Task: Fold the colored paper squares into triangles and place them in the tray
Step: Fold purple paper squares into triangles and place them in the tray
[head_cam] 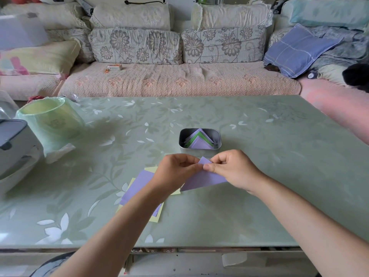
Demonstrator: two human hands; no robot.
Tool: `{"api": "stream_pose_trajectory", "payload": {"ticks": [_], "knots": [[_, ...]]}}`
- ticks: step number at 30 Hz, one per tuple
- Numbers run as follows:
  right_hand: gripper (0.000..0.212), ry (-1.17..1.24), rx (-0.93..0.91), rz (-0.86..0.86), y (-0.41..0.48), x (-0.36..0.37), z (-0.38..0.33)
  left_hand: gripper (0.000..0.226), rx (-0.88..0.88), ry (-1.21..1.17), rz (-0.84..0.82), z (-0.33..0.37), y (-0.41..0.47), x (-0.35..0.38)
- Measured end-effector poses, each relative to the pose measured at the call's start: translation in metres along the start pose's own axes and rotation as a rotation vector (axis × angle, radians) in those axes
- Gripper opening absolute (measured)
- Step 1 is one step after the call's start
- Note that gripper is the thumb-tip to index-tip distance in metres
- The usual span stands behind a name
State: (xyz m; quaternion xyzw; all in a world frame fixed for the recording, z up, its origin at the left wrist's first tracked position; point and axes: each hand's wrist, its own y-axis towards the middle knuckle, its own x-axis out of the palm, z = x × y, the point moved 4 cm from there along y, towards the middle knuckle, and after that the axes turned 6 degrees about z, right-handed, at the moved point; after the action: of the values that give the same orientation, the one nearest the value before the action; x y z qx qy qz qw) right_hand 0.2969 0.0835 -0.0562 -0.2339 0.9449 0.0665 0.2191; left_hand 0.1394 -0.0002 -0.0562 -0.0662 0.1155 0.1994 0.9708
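1. Purple paper (205,179), folded, hangs pinched at its tip between left hand (175,172) and right hand (233,168), above the glossy bench (259,156).
2. Metal tray (200,130) beyond holds purple and green triangles (199,139).
3. Flat squares (137,186) lie beneath the left wrist.

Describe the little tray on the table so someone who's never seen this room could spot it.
Start at the green floral table in front of the sofa. Near its middle, just beyond the purple paper being folded, sits a small metal tray. It is a grey, round-cornered tin holding purple and green folded triangles, unlike the big green-lined bin at the left.
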Motion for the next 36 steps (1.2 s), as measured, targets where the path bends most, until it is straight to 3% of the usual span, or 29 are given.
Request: {"api": "stream_pose_trajectory", "payload": {"ticks": [30,36], "knots": [[0.016,-0.056,0.038,0.042,0.005,0.003,0.012,0.012,0.0,0.153,0.09,-0.017,0.007,0.009],[0.016,-0.083,0.042,0.04,0.005,0.003,0.011,0.011,-0.045,0.074,0.064,-0.02,0.008,0.011]]}}
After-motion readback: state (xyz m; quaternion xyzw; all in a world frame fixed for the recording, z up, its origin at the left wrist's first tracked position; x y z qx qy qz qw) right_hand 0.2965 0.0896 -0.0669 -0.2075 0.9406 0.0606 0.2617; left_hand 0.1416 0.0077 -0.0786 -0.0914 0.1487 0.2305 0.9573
